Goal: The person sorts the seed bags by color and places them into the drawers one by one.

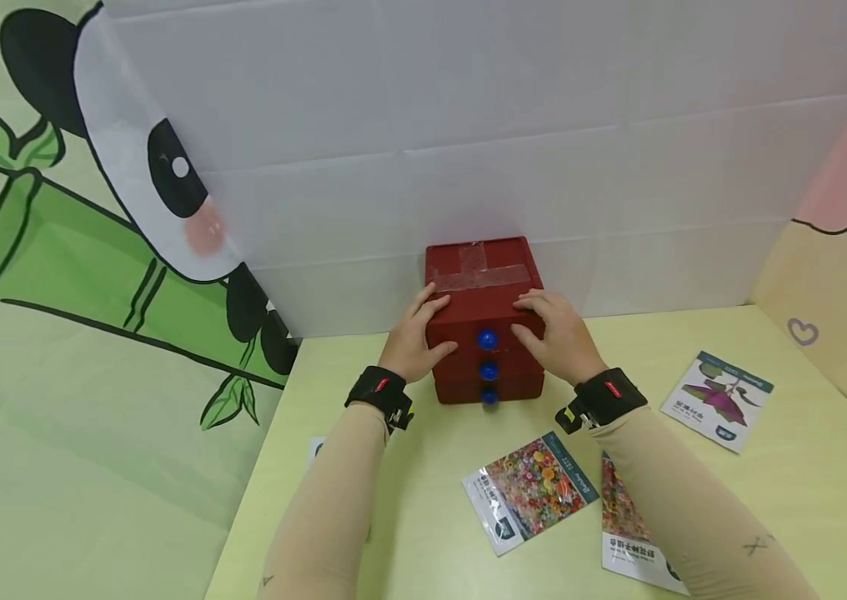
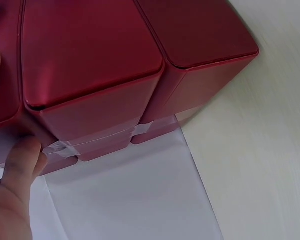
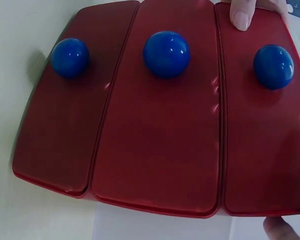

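A red three-drawer box (image 1: 468,310) stands against the back wall, with three round blue knobs (image 3: 166,54) down its front and clear tape (image 1: 473,265) over its top. My left hand (image 1: 410,342) grips its upper left corner, thumb on the front of the top drawer and fingers at the top and side. At the opposite upper corner my right hand (image 1: 564,337) holds the box likewise, thumb at the front edge, fingers on the top. All the drawers look closed. In the left wrist view, one finger (image 2: 22,162) touches the box's side near a tape strip.
A flower-picture packet (image 1: 532,492) lies in front of the box. Another packet (image 1: 629,533) is partly under my right forearm, and one with a purple flower (image 1: 719,400) lies at the right. Beside my left forearm a white corner (image 1: 314,448) shows. The white wall (image 1: 363,250) rises behind.
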`<action>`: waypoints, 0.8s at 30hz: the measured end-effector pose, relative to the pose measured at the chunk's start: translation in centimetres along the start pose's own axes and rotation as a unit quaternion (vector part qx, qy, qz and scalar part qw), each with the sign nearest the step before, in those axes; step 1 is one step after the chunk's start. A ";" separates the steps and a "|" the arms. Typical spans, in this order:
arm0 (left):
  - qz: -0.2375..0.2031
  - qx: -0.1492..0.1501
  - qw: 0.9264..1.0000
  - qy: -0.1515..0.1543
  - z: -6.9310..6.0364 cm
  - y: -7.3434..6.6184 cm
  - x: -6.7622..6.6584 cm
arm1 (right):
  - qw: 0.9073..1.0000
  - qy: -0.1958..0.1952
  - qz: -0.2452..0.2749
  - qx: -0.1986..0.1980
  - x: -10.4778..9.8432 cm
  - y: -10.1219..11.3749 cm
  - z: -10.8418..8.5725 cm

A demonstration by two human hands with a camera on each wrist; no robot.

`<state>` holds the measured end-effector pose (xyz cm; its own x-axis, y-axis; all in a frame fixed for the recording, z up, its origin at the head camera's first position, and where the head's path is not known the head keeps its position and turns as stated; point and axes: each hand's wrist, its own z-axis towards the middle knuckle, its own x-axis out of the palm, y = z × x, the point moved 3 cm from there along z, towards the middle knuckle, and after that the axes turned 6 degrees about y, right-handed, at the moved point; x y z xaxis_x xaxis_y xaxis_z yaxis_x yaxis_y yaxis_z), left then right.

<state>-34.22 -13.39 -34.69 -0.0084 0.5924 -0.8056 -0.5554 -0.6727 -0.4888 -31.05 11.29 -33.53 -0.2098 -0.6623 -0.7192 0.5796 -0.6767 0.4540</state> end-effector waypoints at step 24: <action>-0.044 0.025 0.998 0.031 -2.0 0.2 -0.9 | 0.988 -0.131 0.050 0.068 1.1 5.4 -6.2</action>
<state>-32.64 -14.97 -34.73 0.0934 0.6178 -0.7807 -0.5932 -0.5953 -0.5420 -23.26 8.91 -35.08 -0.3640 -0.7761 -0.5150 0.5009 -0.6293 0.5942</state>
